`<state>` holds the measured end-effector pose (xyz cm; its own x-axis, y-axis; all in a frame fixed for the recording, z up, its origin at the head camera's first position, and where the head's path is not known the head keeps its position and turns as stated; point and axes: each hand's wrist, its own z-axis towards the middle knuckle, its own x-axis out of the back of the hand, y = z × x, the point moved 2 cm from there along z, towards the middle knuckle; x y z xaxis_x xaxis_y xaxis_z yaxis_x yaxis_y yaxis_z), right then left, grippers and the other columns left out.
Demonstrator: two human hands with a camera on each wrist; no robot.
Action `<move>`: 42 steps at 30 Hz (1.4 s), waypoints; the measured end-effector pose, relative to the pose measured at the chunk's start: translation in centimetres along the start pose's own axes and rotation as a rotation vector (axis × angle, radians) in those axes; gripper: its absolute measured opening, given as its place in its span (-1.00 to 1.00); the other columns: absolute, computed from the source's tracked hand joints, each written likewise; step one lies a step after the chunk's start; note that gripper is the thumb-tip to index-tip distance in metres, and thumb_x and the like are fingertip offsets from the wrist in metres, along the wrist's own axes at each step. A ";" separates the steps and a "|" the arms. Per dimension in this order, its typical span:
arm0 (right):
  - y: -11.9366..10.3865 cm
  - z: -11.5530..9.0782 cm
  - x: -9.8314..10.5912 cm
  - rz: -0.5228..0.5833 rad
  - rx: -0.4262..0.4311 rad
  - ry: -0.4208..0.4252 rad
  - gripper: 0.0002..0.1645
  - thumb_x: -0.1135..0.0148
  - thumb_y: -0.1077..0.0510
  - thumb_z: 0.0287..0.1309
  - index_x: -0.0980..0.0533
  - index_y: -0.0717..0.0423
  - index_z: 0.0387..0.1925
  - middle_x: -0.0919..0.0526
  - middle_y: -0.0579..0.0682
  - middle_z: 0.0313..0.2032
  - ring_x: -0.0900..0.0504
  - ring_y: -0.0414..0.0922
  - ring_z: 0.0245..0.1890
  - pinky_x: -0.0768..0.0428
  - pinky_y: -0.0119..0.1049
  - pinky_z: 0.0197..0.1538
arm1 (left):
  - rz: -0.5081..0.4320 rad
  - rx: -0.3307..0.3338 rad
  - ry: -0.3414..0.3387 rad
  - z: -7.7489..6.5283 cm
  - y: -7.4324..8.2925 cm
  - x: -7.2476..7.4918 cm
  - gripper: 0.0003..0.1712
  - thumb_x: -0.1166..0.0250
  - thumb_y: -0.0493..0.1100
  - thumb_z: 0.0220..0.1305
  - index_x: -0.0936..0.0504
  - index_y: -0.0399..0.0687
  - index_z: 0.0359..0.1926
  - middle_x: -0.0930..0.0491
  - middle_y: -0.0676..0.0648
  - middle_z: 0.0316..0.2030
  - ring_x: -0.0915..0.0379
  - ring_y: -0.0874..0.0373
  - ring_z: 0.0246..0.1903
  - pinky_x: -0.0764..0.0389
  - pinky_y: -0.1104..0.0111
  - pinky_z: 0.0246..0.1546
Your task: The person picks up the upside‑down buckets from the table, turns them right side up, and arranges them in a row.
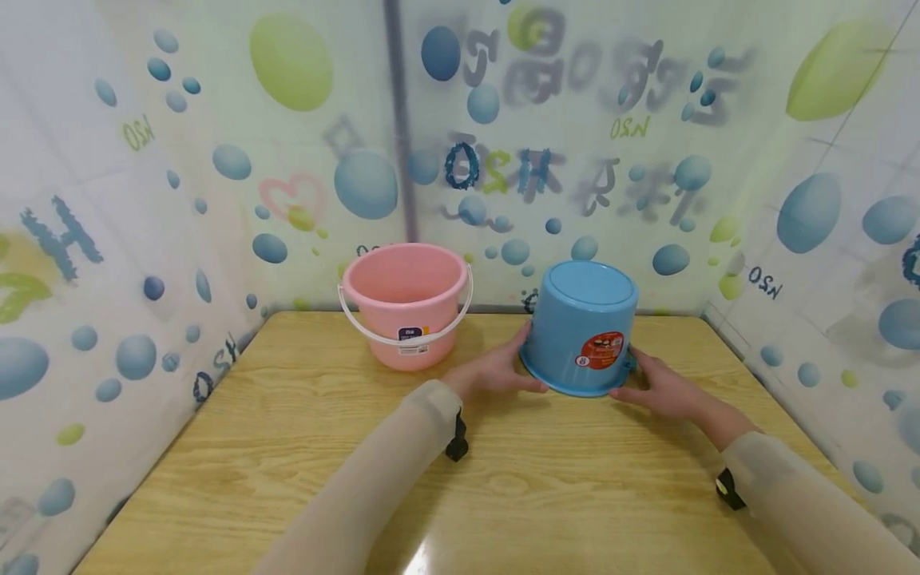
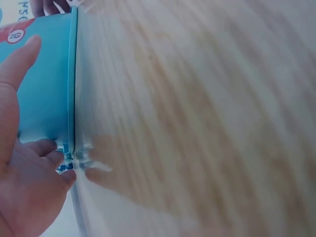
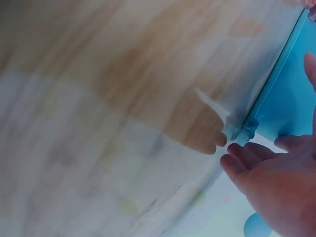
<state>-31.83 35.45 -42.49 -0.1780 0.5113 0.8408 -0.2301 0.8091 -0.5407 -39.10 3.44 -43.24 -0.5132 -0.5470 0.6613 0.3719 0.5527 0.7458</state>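
One wood-grained surface (image 1: 546,495) carries a pink bucket (image 1: 406,315) far left and, to its right, a blue bucket (image 1: 568,331) turned upside down. The blue one looks light, stiff and rather slippery, probably plastic; its flared rim (image 1: 575,392) seems the best hold. Left grip (image 1: 497,370) and right grip (image 1: 660,391) flank it low down, thumbs and fingers apart rather than clamped, at its sides by the rim
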 end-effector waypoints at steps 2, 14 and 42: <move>0.1 0.1 -0.1 -0.009 0.000 -0.002 0.36 -0.42 -0.22 0.47 0.18 0.48 0.72 -0.02 0.65 0.63 -0.06 0.66 0.59 -0.21 0.61 0.53 | -0.005 0.006 -0.014 0.0 -0.1 -0.1 0.49 -0.55 0.22 0.37 0.49 0.38 0.79 0.27 -0.02 0.82 0.21 -0.08 0.79 0.00 -0.10 0.76; -0.2 -0.6 0.1 -0.050 -0.018 0.016 0.35 -0.49 -0.17 0.41 0.10 0.53 0.69 -0.04 0.69 0.59 -0.09 0.70 0.54 -0.24 0.63 0.49 | 0.015 -0.062 -0.033 0.0 0.0 -0.4 0.51 -0.54 0.16 0.41 0.58 0.32 0.77 0.35 -0.01 0.81 0.32 -0.04 0.80 0.08 -0.04 0.78; -1.1 -2.6 1.0 0.115 0.018 0.093 0.23 -0.36 -0.19 0.53 0.18 0.10 0.81 0.03 0.47 0.71 0.00 0.61 0.65 -0.16 0.62 0.53 | -0.021 -0.150 0.086 -2.7 0.8 2.0 0.23 -0.41 0.16 0.54 0.34 0.43 0.80 0.00 -0.33 0.69 -0.02 -0.28 0.69 -0.20 -0.21 0.68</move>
<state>-29.31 35.83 -40.98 -0.1149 0.6253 0.7719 -0.2302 0.7391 -0.6330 -37.75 1.09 -41.14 -0.4563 -0.6130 0.6450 0.4762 0.4441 0.7590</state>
